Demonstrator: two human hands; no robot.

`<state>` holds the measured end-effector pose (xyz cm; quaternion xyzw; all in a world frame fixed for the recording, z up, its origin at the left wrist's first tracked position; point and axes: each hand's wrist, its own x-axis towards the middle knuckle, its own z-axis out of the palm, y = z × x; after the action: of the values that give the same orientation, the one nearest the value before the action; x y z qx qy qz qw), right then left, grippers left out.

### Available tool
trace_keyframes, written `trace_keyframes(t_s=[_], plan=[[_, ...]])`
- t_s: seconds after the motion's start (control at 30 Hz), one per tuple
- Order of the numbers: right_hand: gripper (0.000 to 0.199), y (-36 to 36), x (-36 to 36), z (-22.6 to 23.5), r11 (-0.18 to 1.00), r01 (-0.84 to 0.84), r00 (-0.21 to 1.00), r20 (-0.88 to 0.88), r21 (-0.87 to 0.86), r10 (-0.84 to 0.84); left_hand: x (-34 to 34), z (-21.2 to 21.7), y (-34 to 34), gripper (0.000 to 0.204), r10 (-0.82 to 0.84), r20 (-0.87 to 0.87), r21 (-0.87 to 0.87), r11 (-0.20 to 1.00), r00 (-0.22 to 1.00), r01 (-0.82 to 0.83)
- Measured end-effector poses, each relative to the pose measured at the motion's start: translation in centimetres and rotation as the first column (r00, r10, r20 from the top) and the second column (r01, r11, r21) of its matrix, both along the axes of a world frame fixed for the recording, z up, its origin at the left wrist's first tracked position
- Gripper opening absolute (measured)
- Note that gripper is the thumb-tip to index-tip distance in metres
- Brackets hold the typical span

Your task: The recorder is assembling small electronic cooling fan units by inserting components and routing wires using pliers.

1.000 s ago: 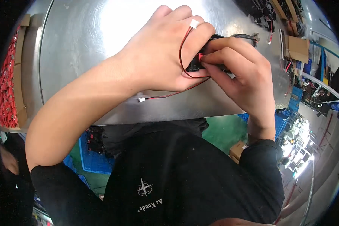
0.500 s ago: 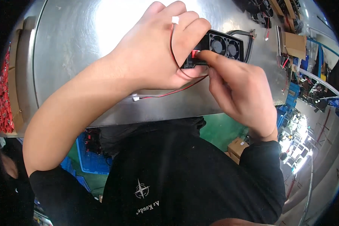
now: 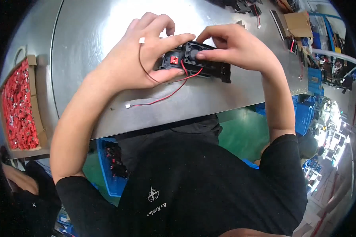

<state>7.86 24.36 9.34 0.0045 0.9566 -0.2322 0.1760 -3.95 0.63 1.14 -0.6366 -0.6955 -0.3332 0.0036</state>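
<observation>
our fingers close from both sides on a black fan module [image 3: 197, 63] held just above the steel table [image 3: 91, 35], the left hand [image 3: 136, 59] pinching its near end, the right hand [image 3: 233, 45] gripping the top, its red-and-black lead [image 3: 162, 96] trailing onto the metal.

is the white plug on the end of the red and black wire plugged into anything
No, unplugged: the white plug lies loose on the metal table, its wire trailing from the black fan unit.
</observation>
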Motion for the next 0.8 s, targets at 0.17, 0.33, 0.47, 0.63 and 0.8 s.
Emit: trace_keyframes(t_s=[0.17, 0.33, 0.47, 0.63, 0.8], plan=[[0.042, 0.5, -0.8, -2.4, 0.963, 0.084, 0.962, 0.271, -0.258, -0.011, -0.8, 0.6, -0.3, 0.064, -0.121, -0.068, -0.015, 0.993, 0.99, 0.121], [0.048, -0.9, 0.6, -2.5, 0.862, 0.322, 0.832, 0.551, -0.391, -0.061, -1.2, 2.9, -1.1, 0.057, -0.169, 0.208, 0.002, 0.985, 0.963, 0.172], [0.05, -1.4, 2.6, -3.0, 0.659, 0.553, 0.735, 0.671, -0.511, -0.097, 0.9, 6.3, -2.0, 0.042, -0.457, 0.373, 0.089, 0.884, 0.808, 0.459], [0.052, -2.3, 4.0, -2.9, 0.482, 0.709, 0.673, 0.7, -0.516, -0.241, 6.8, 10.6, -3.1, 0.031, -0.199, 0.504, -0.359, 0.837, 0.84, 0.413], [0.052, -3.5, 4.0, -4.3, 0.405, 0.695, 0.701, 0.687, -0.595, -0.194, 6.0, 7.7, 2.2, 0.066, 0.207, -0.102, 0.133, 0.972, 0.973, -0.192]])
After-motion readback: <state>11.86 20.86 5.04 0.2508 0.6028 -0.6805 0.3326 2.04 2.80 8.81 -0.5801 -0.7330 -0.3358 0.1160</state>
